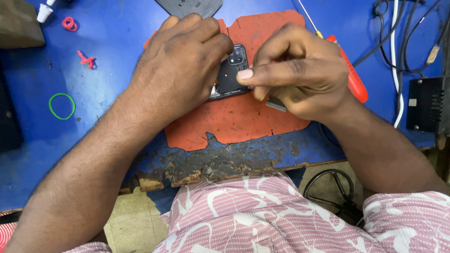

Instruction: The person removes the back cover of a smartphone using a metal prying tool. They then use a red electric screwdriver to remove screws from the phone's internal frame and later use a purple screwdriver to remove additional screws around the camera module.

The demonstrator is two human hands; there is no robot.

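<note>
Working on the opened phone (229, 75) is best being done with the body kept pinned flat while only light, steady pressure is being applied near the camera cluster, since the exposed parts inside are judged to be delicate and a slip could be scratching them. The phone is being held on the worn orange mat (243, 122), which is lying toward the middle of the blue table (108, 33), a little back from its chipped near edge. The left hand (180, 65) is being curled down over the phone's left side, fingers bent and pressing on it. The right hand (295, 75) is being kept closed in a pinch, thumb against fingertips at the phone's right edge; whether a small tool or part is being pinched cannot be told, though a grey sliver is showing beneath the palm. A red-handled screwdriver (351, 75) is lying just behind the right hand, and a green rubber band (62, 106) is lying well apart toward the left edge.
</note>
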